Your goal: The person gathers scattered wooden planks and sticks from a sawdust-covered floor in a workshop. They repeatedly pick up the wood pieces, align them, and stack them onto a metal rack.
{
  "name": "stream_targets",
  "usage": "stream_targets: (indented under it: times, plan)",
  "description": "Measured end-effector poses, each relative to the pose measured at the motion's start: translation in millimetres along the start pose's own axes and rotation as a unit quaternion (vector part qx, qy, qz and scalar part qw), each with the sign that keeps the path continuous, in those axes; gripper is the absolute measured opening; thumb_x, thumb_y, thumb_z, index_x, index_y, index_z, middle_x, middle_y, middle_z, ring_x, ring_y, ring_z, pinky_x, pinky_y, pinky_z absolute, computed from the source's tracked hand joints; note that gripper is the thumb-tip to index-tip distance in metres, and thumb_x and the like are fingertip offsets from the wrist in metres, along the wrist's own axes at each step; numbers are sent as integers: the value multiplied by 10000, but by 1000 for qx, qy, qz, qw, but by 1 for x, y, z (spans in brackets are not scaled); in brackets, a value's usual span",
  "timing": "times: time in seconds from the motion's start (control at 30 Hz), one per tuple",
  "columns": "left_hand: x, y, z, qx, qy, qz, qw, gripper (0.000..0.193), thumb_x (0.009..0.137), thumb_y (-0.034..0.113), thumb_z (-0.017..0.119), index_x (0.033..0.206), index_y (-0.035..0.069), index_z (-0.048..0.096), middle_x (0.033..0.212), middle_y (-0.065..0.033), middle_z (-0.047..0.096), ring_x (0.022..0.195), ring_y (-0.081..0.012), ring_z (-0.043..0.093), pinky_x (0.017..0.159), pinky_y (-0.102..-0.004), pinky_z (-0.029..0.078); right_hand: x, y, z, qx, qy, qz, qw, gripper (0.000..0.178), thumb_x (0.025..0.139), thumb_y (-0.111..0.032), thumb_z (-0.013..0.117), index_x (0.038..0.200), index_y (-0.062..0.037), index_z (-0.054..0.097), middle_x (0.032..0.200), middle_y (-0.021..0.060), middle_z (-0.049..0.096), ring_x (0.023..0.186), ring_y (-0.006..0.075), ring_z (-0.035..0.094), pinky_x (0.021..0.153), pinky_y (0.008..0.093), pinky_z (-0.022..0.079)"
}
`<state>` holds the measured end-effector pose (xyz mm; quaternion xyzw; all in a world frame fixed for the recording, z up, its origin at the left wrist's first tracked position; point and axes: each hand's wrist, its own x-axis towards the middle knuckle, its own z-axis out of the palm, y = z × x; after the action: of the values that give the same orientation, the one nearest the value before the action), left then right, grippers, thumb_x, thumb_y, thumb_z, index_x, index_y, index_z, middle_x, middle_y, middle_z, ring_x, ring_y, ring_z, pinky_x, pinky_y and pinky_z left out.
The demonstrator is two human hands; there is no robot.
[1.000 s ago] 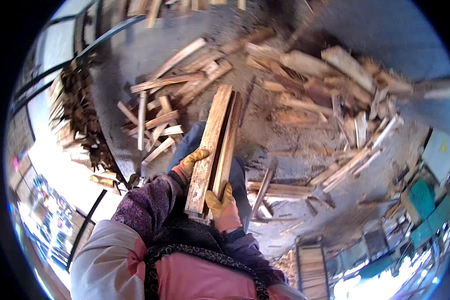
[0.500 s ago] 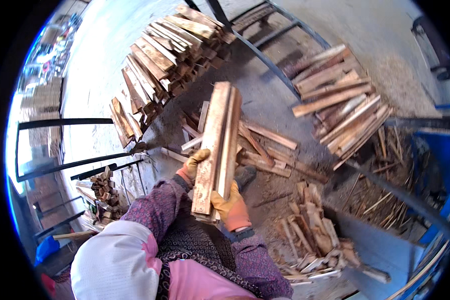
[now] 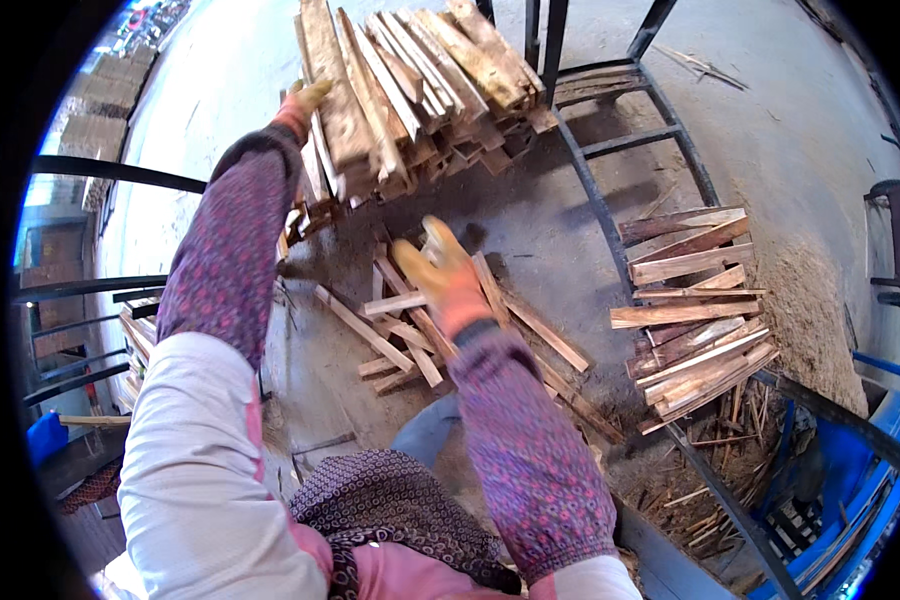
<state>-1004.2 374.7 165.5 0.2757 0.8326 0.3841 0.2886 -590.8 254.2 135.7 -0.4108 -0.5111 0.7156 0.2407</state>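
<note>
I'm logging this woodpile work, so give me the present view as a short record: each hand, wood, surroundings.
Left hand: gloved, at the left edge of a wide board; grip unclear
Right hand: gloved, fingers apart, above scattered wood pieces; no held piece visible
Large wood pile: ahead, the wide board on top
Scattered wood pieces: lying crisscross on the floor
Small wood stack: to the right, near a black metal frame
Far right: sawdust
</note>
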Motion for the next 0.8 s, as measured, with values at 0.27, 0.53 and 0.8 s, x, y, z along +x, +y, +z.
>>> stream_targets:
  times: [0.27,0.53,0.8]
  plan:
    - [65,-116,81,225,-42,37,973,697,914,377,653,1462,-10,462,1463,-220,510,1381,-331,464,1140,-406,365,-330,279,-156,-118,120,379,910,677,806,-385,803,1276,55,595,1208,174,643,1105,279,596,979,383,457]
    - [89,-85,156,428,38,163,888,686,960,520,566,1453,65,425,1339,-238,563,1083,-295,649,946,-371,525,-424,274,-143,2,293,504,812,312,832,-237,763,1038,-6,723,956,41,709,888,171,631,817,328,496]
    - [116,-127,209,583,-85,167,791,511,983,457,531,1312,69,583,1130,-221,672,889,-254,696,817,-347,571,-396,298,-79,97,236,492,832,294,855,-234,760,1070,-37,723,889,-11,686,732,122,586,671,299,484]
